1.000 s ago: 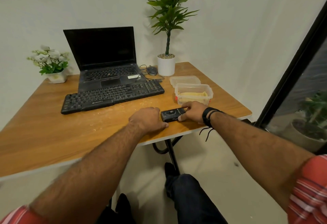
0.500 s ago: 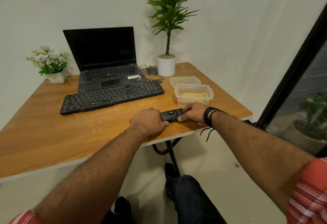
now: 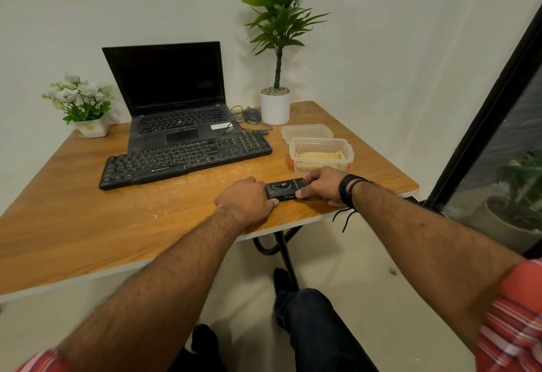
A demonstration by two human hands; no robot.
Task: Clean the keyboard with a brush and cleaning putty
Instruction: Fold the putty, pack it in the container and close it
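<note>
A dusty black keyboard (image 3: 184, 159) lies across the wooden table (image 3: 88, 225) in front of an open laptop (image 3: 173, 98). Near the table's front edge lies a small flat black case (image 3: 286, 189) with a tool shape showing on its top. My left hand (image 3: 246, 201) grips its left end and my right hand (image 3: 321, 185) grips its right end. A clear plastic tub (image 3: 321, 154) holding a yellowish lump stands just behind my right hand, and its lid (image 3: 306, 131) lies behind it.
A white pot with a tall green plant (image 3: 275, 106) and a mouse (image 3: 251, 114) sit at the back right. A small flower pot (image 3: 88, 107) stands at the back left. Pale crumbs are scattered on the table in front of the keyboard. A dark door frame stands at the right.
Both hands stay on the black case; they have barely shifted, and the case has turned slightly on the table.
</note>
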